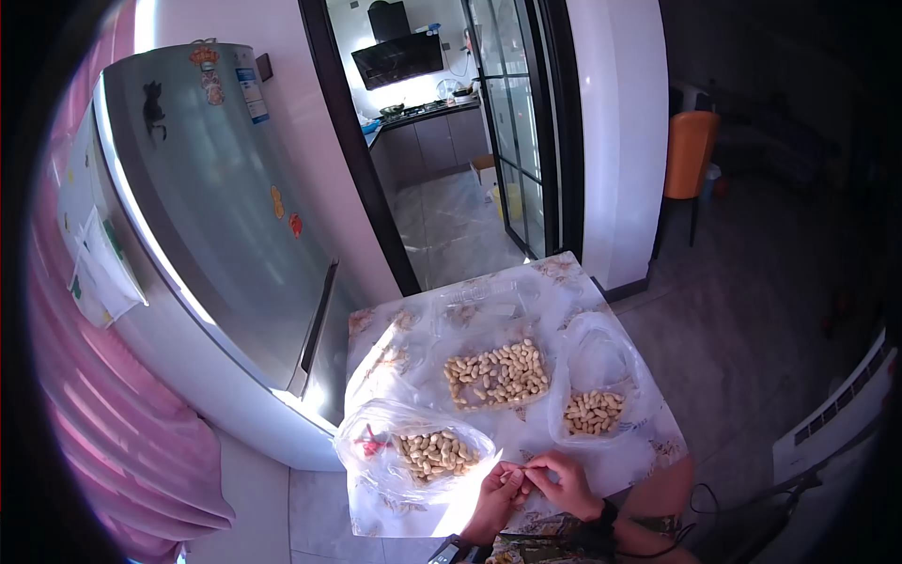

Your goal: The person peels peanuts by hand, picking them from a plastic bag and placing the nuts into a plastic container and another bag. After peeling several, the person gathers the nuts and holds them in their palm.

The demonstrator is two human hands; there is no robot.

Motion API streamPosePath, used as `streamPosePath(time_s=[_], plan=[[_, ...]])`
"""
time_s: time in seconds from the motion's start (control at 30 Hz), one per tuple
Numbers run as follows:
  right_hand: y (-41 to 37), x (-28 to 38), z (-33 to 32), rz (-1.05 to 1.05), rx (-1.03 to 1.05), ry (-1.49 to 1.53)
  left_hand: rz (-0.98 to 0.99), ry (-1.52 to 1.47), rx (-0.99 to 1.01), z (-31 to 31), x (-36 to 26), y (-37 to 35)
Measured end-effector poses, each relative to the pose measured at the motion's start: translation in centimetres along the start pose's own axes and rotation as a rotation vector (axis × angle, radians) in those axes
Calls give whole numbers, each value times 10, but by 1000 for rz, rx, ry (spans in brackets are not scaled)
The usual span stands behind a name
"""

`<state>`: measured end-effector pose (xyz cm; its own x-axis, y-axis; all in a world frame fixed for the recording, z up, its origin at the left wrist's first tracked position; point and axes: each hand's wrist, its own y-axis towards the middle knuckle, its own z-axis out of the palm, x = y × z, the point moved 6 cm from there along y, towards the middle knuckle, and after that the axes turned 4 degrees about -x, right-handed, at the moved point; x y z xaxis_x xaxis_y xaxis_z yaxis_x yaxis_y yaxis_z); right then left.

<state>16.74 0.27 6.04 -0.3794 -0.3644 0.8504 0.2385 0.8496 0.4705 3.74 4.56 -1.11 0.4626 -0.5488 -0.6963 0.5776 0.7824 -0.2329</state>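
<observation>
At the table's near edge my left hand (498, 496) and my right hand (561, 479) meet, fingers pinched together around something too small to make out. Left of them lies a clear plastic bag (376, 477) with peanuts (435, 456) and a red thing (369, 441) inside. A clear plastic box of peanuts (507, 373) stands beyond my hands, its transparent lid side (479, 305) towards the back. Another clear bag (601, 350) at the right holds more peanuts (593, 413).
The table (554, 273) has a patterned cover. A fridge (216, 207) stands at its left, with a pink curtain (122, 404) beyond. Behind are a glass door (515, 122) and a kitchen. An orange chair (691, 155) stands at the right, and a cable (707, 503) hangs near my right arm.
</observation>
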Motion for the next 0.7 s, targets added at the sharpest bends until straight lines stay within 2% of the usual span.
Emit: streamPosePath(time_s=[0.2,0.27,0.5,0.7], plan=[[-3,-3,1,34,-22,-27,-31,40,-1,9,-7,-6],[-3,-4,1,55,-10,-58,-26,110,-70,9,-8,-6],[-2,0,2,101,26,-19,-27,165,-111,14,-11,-9],[-2,3,1,41,30,-6,-16,217,-125,10,-10,-8]])
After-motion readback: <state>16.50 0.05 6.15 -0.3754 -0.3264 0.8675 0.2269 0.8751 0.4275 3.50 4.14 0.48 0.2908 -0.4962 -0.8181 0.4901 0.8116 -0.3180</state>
